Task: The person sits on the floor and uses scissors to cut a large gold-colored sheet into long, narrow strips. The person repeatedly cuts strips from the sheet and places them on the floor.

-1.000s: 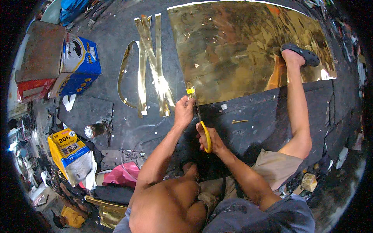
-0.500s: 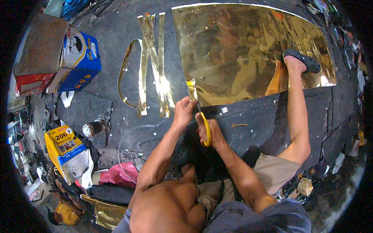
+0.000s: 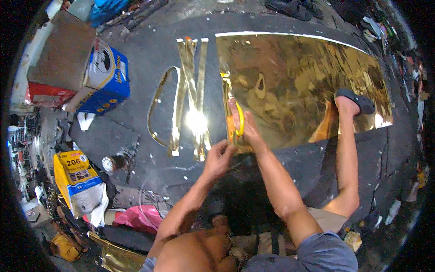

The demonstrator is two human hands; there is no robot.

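A large shiny gold sheet (image 3: 294,86) lies flat in front of me. At its near left corner my left hand (image 3: 218,158) is closed, thumb and fingertips pinching the sheet's edge. My right hand (image 3: 249,129) grips yellow-handled scissors (image 3: 240,119) over the left margin of the sheet, just beyond my left fingertips. The blades are hard to make out against the reflections. To the left of the sheet lie several narrow gold strips (image 3: 176,131), some crossing each other and one curled into an arc. My foot in a dark clog (image 3: 358,102) rests on the right part of the sheet.
Blue-and-white and brown cardboard boxes (image 3: 61,54) stand at the far left. Nearer on that side are a yellow-and-blue box (image 3: 77,170), a small can (image 3: 111,163) and pink material (image 3: 138,216). Dark shoes (image 3: 290,8) show at the far edge.
My right hand has moved forward with the scissors, from the near edge to over the sheet's left margin. My left hand stays at the near corner. The whole view has shifted slightly.
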